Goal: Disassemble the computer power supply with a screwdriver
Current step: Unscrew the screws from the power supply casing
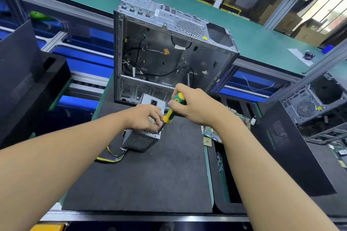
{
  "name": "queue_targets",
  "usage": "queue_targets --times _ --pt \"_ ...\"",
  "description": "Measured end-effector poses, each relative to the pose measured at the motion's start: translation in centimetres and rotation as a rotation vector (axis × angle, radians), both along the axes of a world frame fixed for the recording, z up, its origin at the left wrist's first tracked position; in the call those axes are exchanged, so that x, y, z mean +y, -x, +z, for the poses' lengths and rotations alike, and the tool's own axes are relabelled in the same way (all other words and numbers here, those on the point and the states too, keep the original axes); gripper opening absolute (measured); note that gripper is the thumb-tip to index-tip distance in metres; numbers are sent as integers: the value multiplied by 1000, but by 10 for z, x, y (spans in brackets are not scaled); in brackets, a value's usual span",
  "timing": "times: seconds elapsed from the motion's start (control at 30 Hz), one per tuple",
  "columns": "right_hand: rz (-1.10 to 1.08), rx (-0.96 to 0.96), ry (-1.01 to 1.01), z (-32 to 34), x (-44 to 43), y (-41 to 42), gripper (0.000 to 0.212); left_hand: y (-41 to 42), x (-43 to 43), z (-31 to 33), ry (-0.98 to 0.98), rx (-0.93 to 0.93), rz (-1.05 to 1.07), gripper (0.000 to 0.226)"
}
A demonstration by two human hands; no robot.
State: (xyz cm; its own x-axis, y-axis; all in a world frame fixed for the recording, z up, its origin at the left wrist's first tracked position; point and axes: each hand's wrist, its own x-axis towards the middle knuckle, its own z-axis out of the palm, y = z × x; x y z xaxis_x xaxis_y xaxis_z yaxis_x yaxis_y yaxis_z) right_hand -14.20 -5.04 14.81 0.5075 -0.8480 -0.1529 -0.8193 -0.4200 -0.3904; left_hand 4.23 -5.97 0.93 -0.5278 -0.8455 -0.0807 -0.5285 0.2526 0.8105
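Fingers (172, 105) of right hand (193, 107): clamped round handle of green-and-yellow screwdriver (168, 116), tip set at top corner of power supply (139, 141). Left hand (145, 116): fingers curled, gripping the supply's mesh top beside the shaft. Supply stands on dark mat (150, 178), before open case (169, 52), circuit board (227, 127) to the right.

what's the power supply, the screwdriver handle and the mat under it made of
The power supply looks like bare sheet metal: dull grey, matte, with a punched honeycomb grille on top. The screwdriver handle seems moulded plastic or rubber, glossy green and yellow. The mat looks like black rubber or foam, matte and faintly textured.
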Motion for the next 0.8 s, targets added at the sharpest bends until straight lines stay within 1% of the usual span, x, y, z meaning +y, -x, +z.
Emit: queue_targets --times 0.13,0.2,0.33,0.47,0.67,0.8 --pt "-15 -7 3 -1 -1 3 17 1 -3 -2 56 -139 -26 23" --pt "-25 -11 4 -2 -1 4 18 1 -4 -3 79 -191 -29 26" --pt "-31 -21 4 -4 -1 6 20 -1 -6 -5 83 -209 -53 29" --pt "-47 -42 0 -4 -2 8 20 -3 -7 -6 108 -235 -83 27" --pt "-53 -30 -3 -4 -4 6 21 -4 -9 -8 157 -218 -84 29" --pt "-53 -25 -14 -3 -4 4 21 -6 -10 -9 138 -236 -93 28"
